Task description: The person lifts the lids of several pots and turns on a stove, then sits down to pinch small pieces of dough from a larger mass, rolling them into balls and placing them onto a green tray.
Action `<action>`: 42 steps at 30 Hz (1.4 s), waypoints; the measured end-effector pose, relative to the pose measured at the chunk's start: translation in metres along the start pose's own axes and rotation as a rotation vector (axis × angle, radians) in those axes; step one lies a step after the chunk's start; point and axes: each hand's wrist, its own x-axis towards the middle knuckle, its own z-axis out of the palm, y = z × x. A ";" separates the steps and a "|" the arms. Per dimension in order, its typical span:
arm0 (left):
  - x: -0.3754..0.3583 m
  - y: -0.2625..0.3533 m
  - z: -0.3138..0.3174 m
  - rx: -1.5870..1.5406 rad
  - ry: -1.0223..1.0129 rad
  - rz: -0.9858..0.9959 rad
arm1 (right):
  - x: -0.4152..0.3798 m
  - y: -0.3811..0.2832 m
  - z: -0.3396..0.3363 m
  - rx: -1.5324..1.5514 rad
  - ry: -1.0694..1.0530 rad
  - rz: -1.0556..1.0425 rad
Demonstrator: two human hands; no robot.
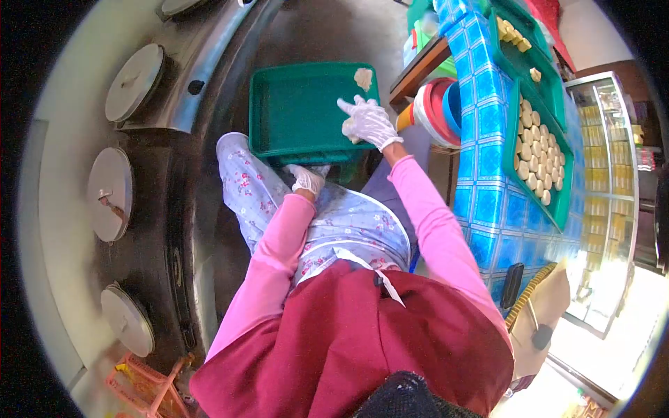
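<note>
My right hand [371,122], in a white glove, is at the right side of a green tray [255,104]. Its index finger points out to the left, while the other fingers curl over a pale lump of dough [351,131] that shows below the palm. Another torn piece of dough [363,79] lies in the tray's far right corner. My left hand [307,180], gloved too, is low at the tray's near edge, above my lap. The edge and shadow hide its fingers, so its grip on the tray cannot be made out.
On the right, a table with a blue checked cloth [481,160] bears a green tray [566,202] of many round dough pieces [536,150] and another with cut pieces [512,33]. Buckets [433,111] stand beside it. Several lidded pots [110,194] line the left.
</note>
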 end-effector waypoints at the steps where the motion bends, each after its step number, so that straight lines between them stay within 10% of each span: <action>1: -0.003 0.001 -0.010 0.030 0.017 0.019 | -0.004 -0.005 -0.001 -0.106 -0.221 0.008; 4: -0.009 0.001 -0.029 0.198 0.027 -0.003 | -0.019 -0.010 0.008 -0.105 -0.367 0.021; 9: -0.100 0.033 0.009 0.956 -0.355 -0.487 | -0.028 0.014 0.051 0.045 0.076 -0.004; 13: -0.148 0.037 0.102 1.999 -0.601 1.187 | -0.012 0.035 0.034 1.400 -0.250 0.661; 14: -0.141 0.037 0.112 2.134 -0.587 1.567 | -0.014 0.042 0.051 1.223 -0.015 0.487; 22: -0.133 0.032 0.097 2.972 -0.715 1.354 | -0.001 -0.006 -0.001 1.288 0.323 0.592; 26: -0.142 0.028 0.062 2.789 -0.651 1.266 | -0.030 -0.002 0.043 0.009 0.426 -0.344; 27: -0.147 0.031 0.058 2.708 -0.644 1.199 | -0.043 -0.025 0.041 -0.043 -0.229 0.001; 28: -0.147 0.033 0.060 2.613 -0.645 1.148 | -0.058 -0.026 0.031 0.037 -0.006 -0.186; 32: -0.137 0.044 0.056 2.306 -0.590 0.977 | -0.019 -0.020 -0.002 0.206 -0.368 0.085; 33: -0.132 0.047 0.056 2.239 -0.588 0.907 | -0.025 -0.018 0.022 0.373 0.261 0.166; 36: -0.145 0.047 0.079 2.288 -0.385 0.464 | -0.022 -0.026 0.026 -0.029 -0.089 0.170; 40: -0.127 0.054 0.068 2.226 -0.361 0.416 | -0.011 0.003 0.066 0.117 -0.255 0.217; 42: -0.120 0.040 0.062 1.791 -0.470 0.415 | -0.016 0.022 0.081 0.242 0.096 0.116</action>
